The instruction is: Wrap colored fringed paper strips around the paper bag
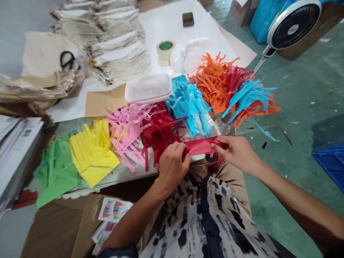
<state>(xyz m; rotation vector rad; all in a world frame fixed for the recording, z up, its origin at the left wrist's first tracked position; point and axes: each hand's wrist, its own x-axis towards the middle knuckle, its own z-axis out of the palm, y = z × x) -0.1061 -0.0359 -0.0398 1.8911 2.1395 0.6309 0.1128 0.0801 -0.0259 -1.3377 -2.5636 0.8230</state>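
Red paper piece, one: stretched between your two hands at the table's near edge, in front of your patterned top. Left hand: fingers curled closely over the paper's left end. Right hand: thumb and fingers pinching its right end. Fringed paper bundles, laid out beyond and beside your hands: green, farthest left; yellow, next to it; pink; dark red, just beyond your left hand; light blue; orange, with a red bundle and a second blue bundle lying on the orange strips to the right. White plastic container, one: behind the pink and dark red bundles, partly over a brown sheet. Tape roll, one: farther back, on white sheeting. Fan, one: upper right. Printed cards, several: on cardboard at your lower left.
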